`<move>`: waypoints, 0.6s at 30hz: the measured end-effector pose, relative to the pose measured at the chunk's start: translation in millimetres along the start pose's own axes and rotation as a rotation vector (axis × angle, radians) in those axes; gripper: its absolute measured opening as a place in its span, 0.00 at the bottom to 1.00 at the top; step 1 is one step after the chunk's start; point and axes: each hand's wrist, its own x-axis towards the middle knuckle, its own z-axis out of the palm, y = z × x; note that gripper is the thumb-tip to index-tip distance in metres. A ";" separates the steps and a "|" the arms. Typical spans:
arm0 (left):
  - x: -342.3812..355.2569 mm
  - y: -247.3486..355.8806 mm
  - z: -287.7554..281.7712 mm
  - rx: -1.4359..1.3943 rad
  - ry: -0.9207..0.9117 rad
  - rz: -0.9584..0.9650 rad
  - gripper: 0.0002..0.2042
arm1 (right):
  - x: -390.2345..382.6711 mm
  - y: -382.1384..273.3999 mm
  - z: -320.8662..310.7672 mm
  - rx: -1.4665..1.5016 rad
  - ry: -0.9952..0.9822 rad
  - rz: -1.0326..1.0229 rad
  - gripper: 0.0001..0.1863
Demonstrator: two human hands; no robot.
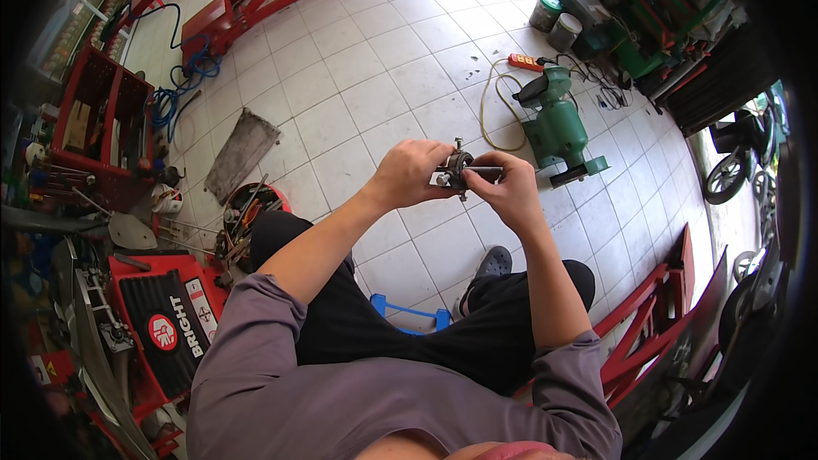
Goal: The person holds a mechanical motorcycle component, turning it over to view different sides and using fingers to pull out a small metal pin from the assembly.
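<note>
In front of me, above my knees, I hold a small metal ring-shaped fitting with bolts [456, 165] sticking out of it. My left hand [409, 172] is closed on the fitting from the left, its fingers partly hiding it. My right hand [507, 187] grips a dark cylindrical piece [484, 172] that meets the fitting from the right; whether it passes inside cannot be told. Both hands are close together over the tiled floor.
Around me: green bench grinder [558, 128], orange power strip [524, 61], cables, grey plate [239, 153], red tool bucket [277, 198], red cart [98, 119], red toolbox [128, 273], red frames [648, 307], blue low stool [409, 317]. A motorcycle wheel [724, 179] stands at right.
</note>
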 end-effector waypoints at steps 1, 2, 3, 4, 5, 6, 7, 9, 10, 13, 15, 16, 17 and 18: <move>0.9 0.1 -1.9 0.029 -0.001 0.005 0.28 | 1.2 6.0 2.5 0.042 0.013 0.026 0.12; 1.1 0.1 -2.9 0.058 -0.003 0.010 0.27 | 1.8 10.9 4.3 0.084 0.026 0.053 0.13; 0.9 -0.2 -2.7 0.068 -0.007 0.010 0.27 | 2.4 13.4 4.9 0.091 0.021 0.073 0.13; 0.8 -0.5 -2.0 0.078 -0.012 0.011 0.27 | 3.3 15.4 5.0 0.099 0.016 0.092 0.13; 0.5 -0.9 -1.8 0.090 -0.017 0.011 0.27 | 4.3 16.9 5.4 0.108 0.010 0.111 0.14; 0.5 -0.8 -1.9 0.092 -0.017 0.015 0.27 | 4.9 17.7 5.4 0.126 0.007 0.128 0.14; 0.8 -0.3 -2.4 0.094 -0.018 0.020 0.27 | 5.5 18.4 5.4 0.145 0.004 0.144 0.14; 1.8 1.4 -3.5 0.099 -0.037 0.019 0.27 | 5.5 21.3 5.0 0.156 0.004 0.143 0.13; 2.5 2.3 -4.8 0.103 -0.055 0.012 0.27 | 5.7 24.1 5.3 0.149 0.005 0.124 0.13; 3.0 1.9 -6.4 0.080 -0.084 0.004 0.28 | 5.6 25.8 4.5 0.111 -0.001 0.084 0.13; 2.6 1.3 -6.8 0.062 -0.085 0.007 0.28 | 5.8 25.7 5.0 0.095 -0.009 0.072 0.12; 2.6 1.5 -6.8 0.056 -0.079 0.011 0.28 | 5.6 23.8 4.9 0.091 -0.012 0.069 0.12; 2.4 1.7 -6.8 0.047 -0.070 0.015 0.28 | 5.2 22.2 4.8 0.084 -0.015 0.067 0.12; 2.0 1.6 -6.8 0.035 -0.075 0.011 0.27 | 5.0 21.9 4.9 0.075 -0.021 0.054 0.12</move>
